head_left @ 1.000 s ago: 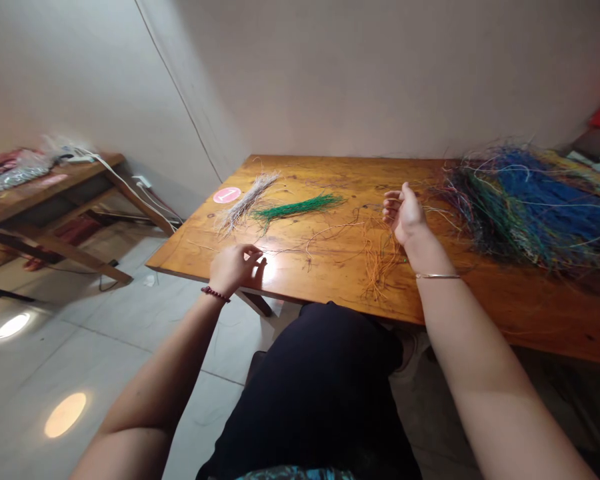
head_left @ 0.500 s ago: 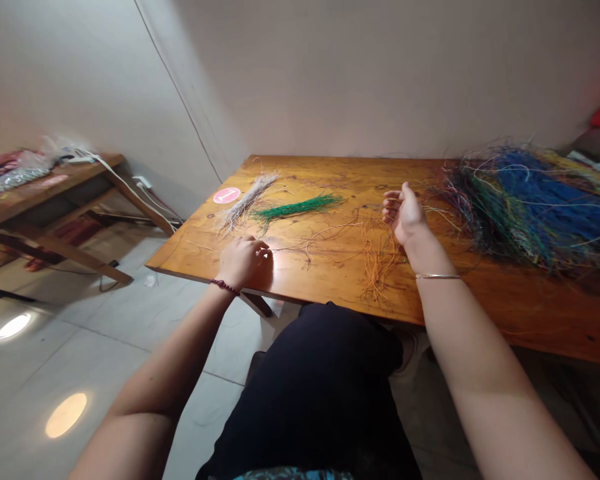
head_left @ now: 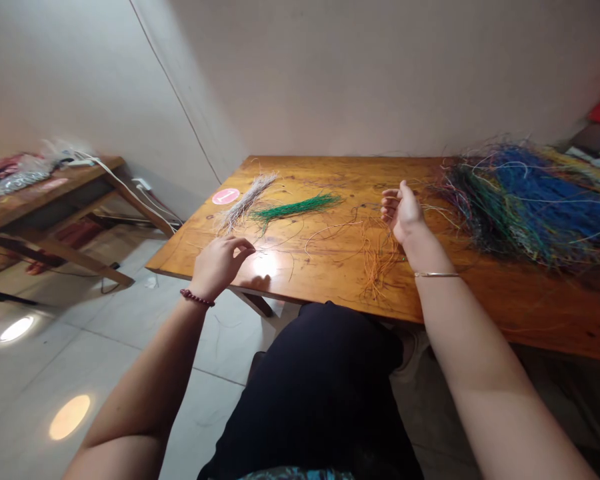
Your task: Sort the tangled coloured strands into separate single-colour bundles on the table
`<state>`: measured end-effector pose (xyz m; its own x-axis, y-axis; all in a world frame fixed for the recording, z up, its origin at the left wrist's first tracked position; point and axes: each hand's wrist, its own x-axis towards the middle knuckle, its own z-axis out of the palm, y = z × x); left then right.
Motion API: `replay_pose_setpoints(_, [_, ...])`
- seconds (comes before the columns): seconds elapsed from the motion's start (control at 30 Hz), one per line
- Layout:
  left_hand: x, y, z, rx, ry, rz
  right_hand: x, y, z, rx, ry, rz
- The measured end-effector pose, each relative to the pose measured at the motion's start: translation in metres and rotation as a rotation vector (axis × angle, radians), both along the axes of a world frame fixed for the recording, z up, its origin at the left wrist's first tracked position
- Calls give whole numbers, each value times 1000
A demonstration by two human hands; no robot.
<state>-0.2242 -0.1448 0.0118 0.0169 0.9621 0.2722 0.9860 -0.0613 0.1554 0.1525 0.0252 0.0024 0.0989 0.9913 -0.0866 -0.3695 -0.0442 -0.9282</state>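
Observation:
My left hand (head_left: 221, 264) is over the near left part of the wooden table (head_left: 325, 273), thumb and forefinger pinched on what looks like a thin dark wire. Most of that wire is too fine to follow. My right hand (head_left: 403, 212) is held above the table with its palm turned inward, fingers loosely curled and thumb apart, nothing visible in it. Below and left of it lies a loose tangle of orange wires (head_left: 376, 263). Beyond my left hand are a bundle of green wires (head_left: 300, 208) and a bundle of whitish wires (head_left: 250, 199).
A large heap of mixed wires (head_left: 545, 200), mostly blue, covers the table's right side. A pink round label (head_left: 225, 197) with a 1 lies near the left edge. Stray wires are scattered between the bundles. Another wooden table (head_left: 45, 190) stands at the left, and the wall is behind.
My left hand has moved left, toward the table's edge, and the thin dark wire near it has shifted. My right hand has stayed almost in place.

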Motion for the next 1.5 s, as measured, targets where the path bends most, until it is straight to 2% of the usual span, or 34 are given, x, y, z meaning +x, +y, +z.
replay_pose_setpoints(0.13, [1, -4, -1, -100, 18, -13, -5, 1, 0, 76, -172, -38])
replay_pose_setpoints(0.23, [9, -11, -2, -91, 16, -1, -20, -11, 5, 309, -439, -63])
replay_pose_setpoints(0.3, [19, -20, -2, -55, 32, 25, -37, -33, 12, 528, -673, -11])
replay_pose_setpoints(0.37, [32, -31, 0, 18, 70, 49, -60, -65, 22, 777, -923, 113])
replay_pose_setpoints(0.43, [47, -44, 1, 103, 99, 42, -86, -101, 31, 1005, -1184, 313])
replay_pose_setpoints(0.53, [66, -60, 1, 198, 79, -8, -117, -142, 40, 1159, -1535, 605])
replay_pose_setpoints(0.67, [73, -73, -1, 247, 19, -25, -126, -151, 37, 1096, -1779, 743])
replay_pose_setpoints(0.8, [59, -72, -5, 247, 32, -34, -114, -142, 28, 1032, -1775, 785])
replay_pose_setpoints(0.97, [27, -49, -15, 199, 93, -22, -112, -135, 15, 929, -1713, 769])
replay_pose_setpoints(1.13, [-2, -22, -29, 104, 127, -57, -125, -130, 1, 821, -1802, 838])
replay_pose_setpoints(1.3, [-16, -10, -40, 28, 135, -93, -130, -127, -9, 877, -1963, 854])
replay_pose_setpoints(1.5, [-25, -5, -54, 52, 82, -152, -125, -129, -21, 1087, -2033, 792])
